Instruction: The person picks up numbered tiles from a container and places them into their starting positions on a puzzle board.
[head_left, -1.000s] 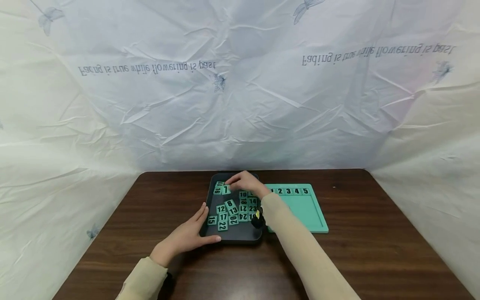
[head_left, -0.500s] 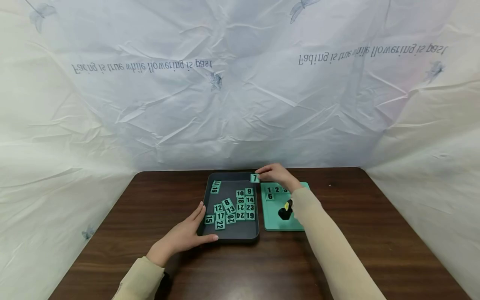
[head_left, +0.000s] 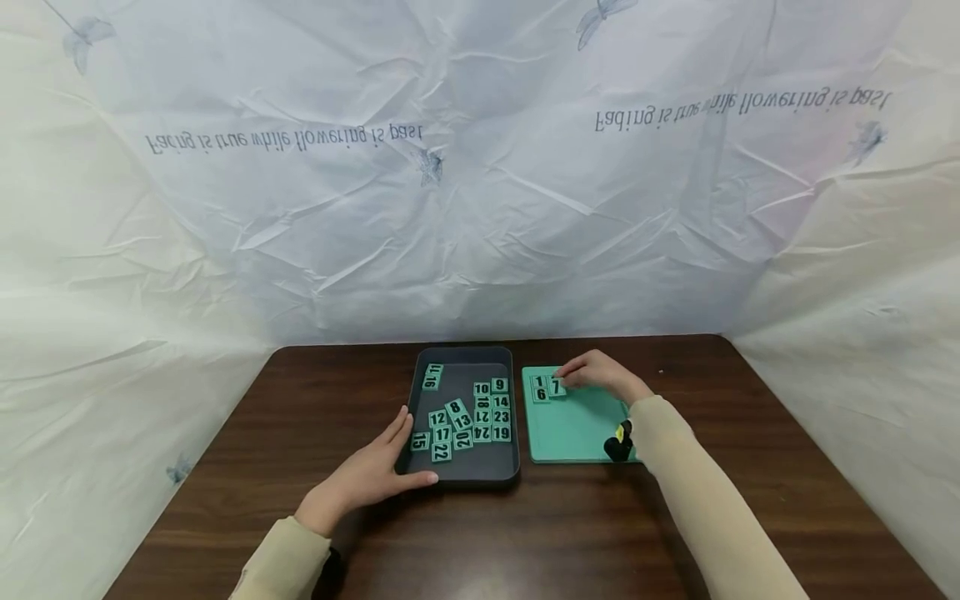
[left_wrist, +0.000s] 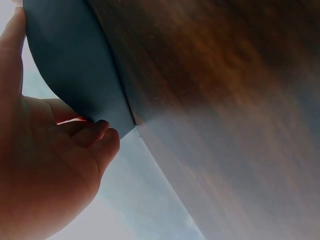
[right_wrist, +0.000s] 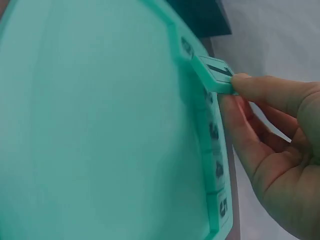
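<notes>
Number tile 7 going onto the green board

The right hand (head_left: 600, 377) pinches the 7 tile (head_left: 557, 387) between thumb and fingers (right_wrist: 260, 90), holding it tilted at the green board (head_left: 573, 429), just beside the 6 tile (head_left: 540, 393) and under the 1 tile (head_left: 538, 382). The left hand (head_left: 367, 475) lies with straight fingers against the near left corner of the dark tray (head_left: 465, 472), where the other numbered tiles (head_left: 472, 417) sit loose on the brown desk (head_left: 300, 400).

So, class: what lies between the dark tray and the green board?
In the head view, only a narrow strip of bare wooden table separates the dark tray from the green board.
</notes>
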